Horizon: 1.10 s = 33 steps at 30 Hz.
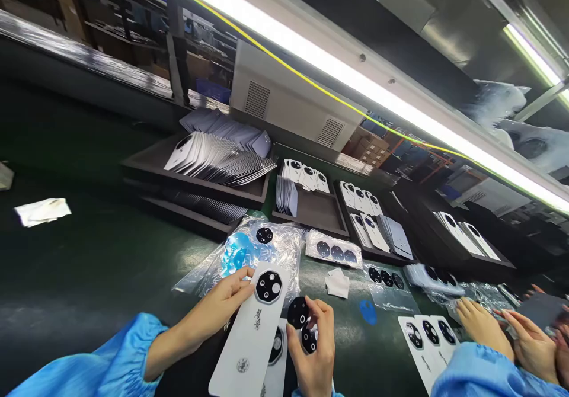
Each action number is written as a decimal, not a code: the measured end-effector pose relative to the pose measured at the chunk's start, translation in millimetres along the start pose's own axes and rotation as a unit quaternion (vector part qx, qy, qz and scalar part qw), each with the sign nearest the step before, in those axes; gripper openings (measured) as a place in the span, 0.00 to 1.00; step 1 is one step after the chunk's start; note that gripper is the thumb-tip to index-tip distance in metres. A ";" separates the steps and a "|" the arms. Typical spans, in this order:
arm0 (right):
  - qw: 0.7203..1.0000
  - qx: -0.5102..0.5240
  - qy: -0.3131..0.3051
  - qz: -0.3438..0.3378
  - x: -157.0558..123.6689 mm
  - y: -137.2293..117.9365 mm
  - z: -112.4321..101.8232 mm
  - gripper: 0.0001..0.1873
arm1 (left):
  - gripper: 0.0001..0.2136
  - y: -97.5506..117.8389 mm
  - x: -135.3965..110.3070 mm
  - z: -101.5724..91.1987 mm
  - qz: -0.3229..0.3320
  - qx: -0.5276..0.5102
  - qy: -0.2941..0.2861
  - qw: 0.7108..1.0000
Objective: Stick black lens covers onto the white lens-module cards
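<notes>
My left hand [222, 302] grips the upper left edge of a white phone back cover [242, 332], tilted toward me. A black camera lens plate with round holes [269, 287] sits at the top of this cover, above dark lettering. To its right, my right hand [315, 343] pinches a loose black camera lens plate [297, 312] between thumb and fingers. Beneath, another white cover [274, 373] with a black lens plate [276, 346] is partly hidden. One more lens plate [308, 339] shows behind my right fingers.
Clear plastic bags [284, 243] and blue film pieces [236, 252] lie ahead. Black trays [195, 178] of stacked covers stand behind. Packed lens plates [336, 250] and white paper [337, 282] lie right of centre. At far right, a co-worker's hands [484, 326] are near several white covers [422, 349].
</notes>
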State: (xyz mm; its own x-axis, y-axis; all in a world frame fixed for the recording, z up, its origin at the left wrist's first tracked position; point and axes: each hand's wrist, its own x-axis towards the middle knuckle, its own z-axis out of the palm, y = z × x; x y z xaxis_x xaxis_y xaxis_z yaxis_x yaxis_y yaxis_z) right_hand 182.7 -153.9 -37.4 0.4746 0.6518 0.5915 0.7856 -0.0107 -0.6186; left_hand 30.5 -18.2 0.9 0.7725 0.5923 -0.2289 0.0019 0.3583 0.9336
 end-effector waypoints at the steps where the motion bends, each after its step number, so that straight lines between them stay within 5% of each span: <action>1: 1.000 -0.008 -0.006 -0.004 0.0 1.9 -0.9 0.16 | 0.24 0.6 -0.2 -0.3 -0.002 0.002 -0.001 1.000; 7: 0.994 -0.060 -0.056 -0.066 2.1 10.0 -6.3 0.21 | 0.19 3.9 0.3 -3.3 -0.016 0.026 -0.006 1.000; 33: 0.991 -0.086 -0.087 -0.052 3.9 11.3 -2.5 0.19 | 0.21 -18.1 -10.5 -6.8 -0.076 -0.035 0.008 0.996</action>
State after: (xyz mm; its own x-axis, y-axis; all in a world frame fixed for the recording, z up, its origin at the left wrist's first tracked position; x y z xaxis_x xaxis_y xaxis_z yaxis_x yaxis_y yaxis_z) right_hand 194.4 -153.4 -40.8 0.3232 0.7772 0.5399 0.8901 -0.0560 -0.4523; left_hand 18.0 -26.0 -15.4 0.7571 0.5380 -0.3706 0.0737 0.4933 0.8667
